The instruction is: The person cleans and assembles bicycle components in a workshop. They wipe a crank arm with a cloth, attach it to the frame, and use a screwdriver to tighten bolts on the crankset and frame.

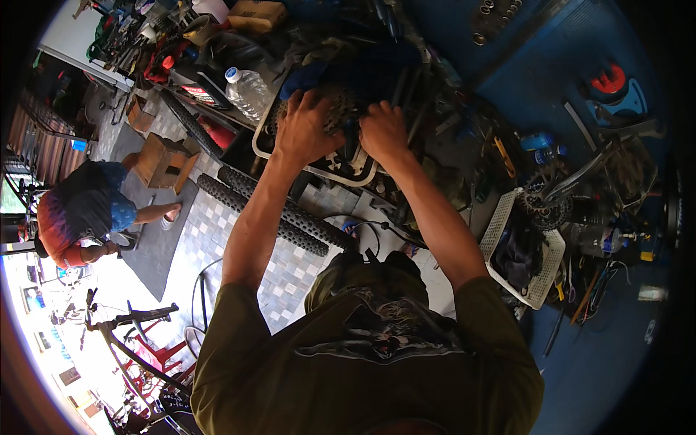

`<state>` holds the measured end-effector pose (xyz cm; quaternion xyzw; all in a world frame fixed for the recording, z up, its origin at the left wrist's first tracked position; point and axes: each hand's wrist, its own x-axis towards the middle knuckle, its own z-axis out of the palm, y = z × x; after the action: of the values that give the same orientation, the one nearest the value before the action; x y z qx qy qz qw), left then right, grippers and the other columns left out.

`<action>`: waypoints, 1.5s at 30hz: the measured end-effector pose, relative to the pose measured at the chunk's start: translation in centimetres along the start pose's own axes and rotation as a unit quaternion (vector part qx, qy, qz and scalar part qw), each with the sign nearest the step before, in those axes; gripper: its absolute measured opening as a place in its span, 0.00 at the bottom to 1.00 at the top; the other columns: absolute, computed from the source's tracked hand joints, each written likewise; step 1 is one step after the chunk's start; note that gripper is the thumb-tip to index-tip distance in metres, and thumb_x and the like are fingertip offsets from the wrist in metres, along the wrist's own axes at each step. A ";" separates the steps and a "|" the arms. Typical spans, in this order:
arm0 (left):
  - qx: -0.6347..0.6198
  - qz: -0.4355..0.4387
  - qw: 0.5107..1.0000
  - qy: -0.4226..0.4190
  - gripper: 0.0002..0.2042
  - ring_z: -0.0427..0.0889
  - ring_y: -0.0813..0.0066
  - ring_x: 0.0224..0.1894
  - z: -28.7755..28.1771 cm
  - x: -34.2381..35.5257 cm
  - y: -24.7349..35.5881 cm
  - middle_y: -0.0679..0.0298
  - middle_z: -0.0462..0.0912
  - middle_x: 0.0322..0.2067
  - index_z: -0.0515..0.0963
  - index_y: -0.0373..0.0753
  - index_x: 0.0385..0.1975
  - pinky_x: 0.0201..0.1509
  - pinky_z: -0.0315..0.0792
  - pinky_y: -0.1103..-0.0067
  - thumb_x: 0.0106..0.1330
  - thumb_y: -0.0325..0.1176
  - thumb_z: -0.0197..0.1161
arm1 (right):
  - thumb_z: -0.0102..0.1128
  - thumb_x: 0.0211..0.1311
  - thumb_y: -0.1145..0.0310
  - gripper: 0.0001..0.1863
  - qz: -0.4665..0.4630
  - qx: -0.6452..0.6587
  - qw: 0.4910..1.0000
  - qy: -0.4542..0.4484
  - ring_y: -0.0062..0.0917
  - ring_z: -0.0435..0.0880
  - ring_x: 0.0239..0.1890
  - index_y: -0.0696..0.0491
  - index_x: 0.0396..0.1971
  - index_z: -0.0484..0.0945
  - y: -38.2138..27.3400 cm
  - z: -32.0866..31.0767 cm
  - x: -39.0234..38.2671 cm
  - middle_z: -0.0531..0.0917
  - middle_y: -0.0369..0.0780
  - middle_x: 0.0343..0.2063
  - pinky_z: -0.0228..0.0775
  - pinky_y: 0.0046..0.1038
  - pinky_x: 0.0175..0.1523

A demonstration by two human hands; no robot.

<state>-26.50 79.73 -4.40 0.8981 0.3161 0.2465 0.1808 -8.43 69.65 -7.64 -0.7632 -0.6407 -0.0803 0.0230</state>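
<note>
A toothed bicycle cassette (342,109) lies in a shallow light-rimmed tray (346,181) on the cluttered bench. My left hand (304,129) grips the cassette's left side, fingers bent over it and thumb stretched toward the middle. Just right of it, my right hand (383,133) is closed, its fingers curled; what they hold is hidden. A dark upright cylindrical part (351,134) stands between my hands, close to the right one. Behind the cassette is a dark blue cloth (313,75).
A clear plastic bottle (248,94) stands left of the tray. Knobby tyres (272,210) are below it. At right, a white basket (545,272) holds dark items, beside a crankset (547,206). Another person (87,206) crouches at far left near a wooden box (165,161).
</note>
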 end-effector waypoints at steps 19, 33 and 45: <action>-0.027 -0.008 0.998 -0.053 0.29 0.72 0.45 0.69 -1.7 1.3 -0.5 0.58 0.80 0.61 0.84 0.45 0.54 0.68 0.76 0.58 0.47 0.43 0.76 | 0.68 0.72 0.65 0.11 0.118 0.533 0.833 -0.090 0.19 0.83 0.46 0.55 0.46 0.88 3.7 -4.4 -4.2 0.85 0.34 0.38 0.74 0.26 0.54; -0.054 0.018 0.997 -0.059 0.28 0.77 0.46 0.65 -1.7 2.1 -1.7 0.55 0.82 0.58 0.84 0.42 0.53 0.67 0.75 0.60 0.48 0.40 0.76 | 0.76 0.59 0.68 0.09 0.068 0.403 0.904 0.126 0.35 0.81 0.39 0.53 0.35 0.84 -0.2 -1.9 -8.6 0.80 0.39 0.32 0.71 0.38 0.46; -0.007 0.019 0.999 -0.048 0.27 0.75 0.49 0.66 -1.2 0.9 0.1 0.56 0.82 0.57 0.84 0.43 0.52 0.67 0.75 0.59 0.48 0.40 0.75 | 0.67 0.68 0.74 0.09 0.140 0.463 0.863 0.147 0.21 0.78 0.37 0.53 0.47 0.85 1.5 -1.7 -13.2 0.78 0.36 0.33 0.71 0.28 0.43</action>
<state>-26.50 80.48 -3.14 0.9135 0.2882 0.2089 0.1970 -9.35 56.27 -7.88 -0.7259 -0.4798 0.1186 0.4784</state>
